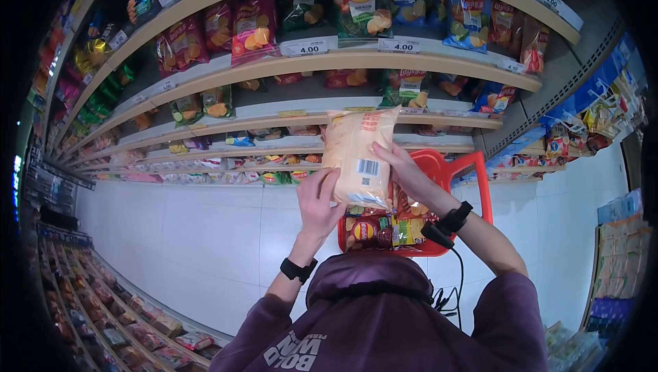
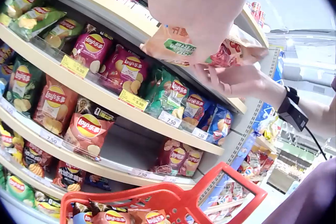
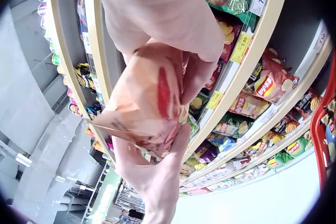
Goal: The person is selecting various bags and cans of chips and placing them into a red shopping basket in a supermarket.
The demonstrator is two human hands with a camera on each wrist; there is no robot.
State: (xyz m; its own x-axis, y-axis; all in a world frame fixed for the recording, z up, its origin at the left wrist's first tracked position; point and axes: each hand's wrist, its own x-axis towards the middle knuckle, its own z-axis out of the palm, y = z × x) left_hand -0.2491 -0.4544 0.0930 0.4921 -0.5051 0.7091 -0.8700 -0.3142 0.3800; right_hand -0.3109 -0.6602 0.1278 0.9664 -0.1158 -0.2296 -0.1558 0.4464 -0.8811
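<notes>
A puffed, cream-coloured bag of chips is held between both hands over the basket, its barcode side toward the head camera. My left hand grips the bag's lower left edge. On the opposite side, my right hand holds its right edge, with the thumb lying on the barcode side. The left wrist view shows a green label on the bag, partly covered by the left hand. Red marks show on the bag in the right wrist view, below the right hand.
A red shopping basket with several chip bags inside stands under the hands. Ahead rise shelves of chips with price tags. More shelved packets line the left behind me. A black cable hangs from the right wrist.
</notes>
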